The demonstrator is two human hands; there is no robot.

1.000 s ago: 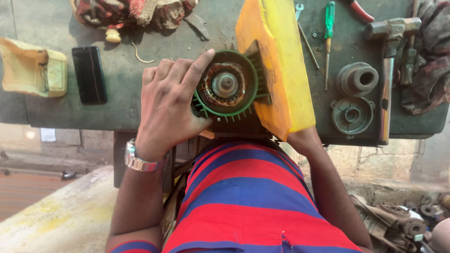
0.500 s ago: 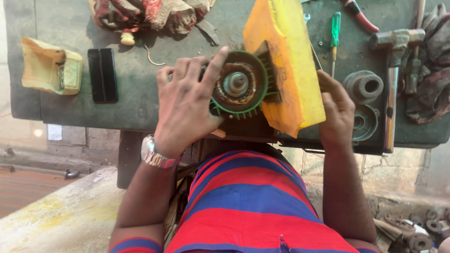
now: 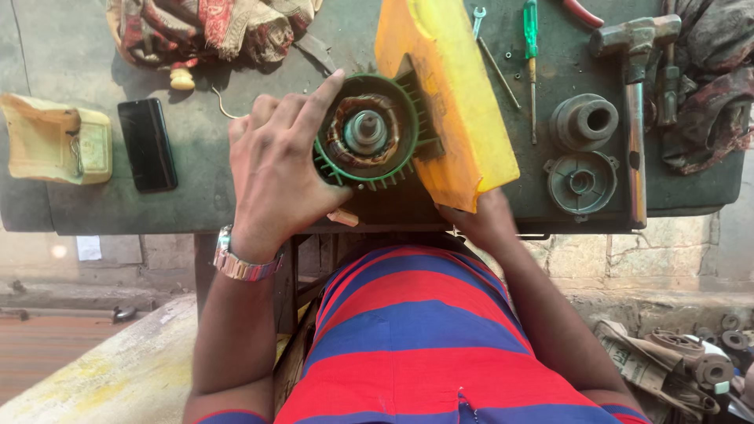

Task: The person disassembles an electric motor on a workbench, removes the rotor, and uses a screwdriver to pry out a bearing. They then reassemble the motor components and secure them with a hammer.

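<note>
We see the left hand (image 3: pixel 279 169) lying with spread fingers on the green motor housing (image 3: pixel 369 133), the index finger stretched along its ribbed rim. This housing, with copper windings and a metal shaft in its middle, sits near the front edge of the dark surface (image 3: pixel 196 196), about at its centre. It is joined to a yellow casing (image 3: pixel 448 94), which stands tilted just at its right side. The right hand (image 3: pixel 479 220) is at the lower end of the yellow casing, at the front edge; the casing hides most of its fingers, so we cannot tell its grip. Toward the left edge lie a black phone (image 3: pixel 147 144) and a yellowish container (image 3: pixel 55 140). Toward the right lie a green screwdriver (image 3: pixel 532 55), a hammer (image 3: pixel 635 110) and two grey round metal parts (image 3: pixel 583 149).
</note>
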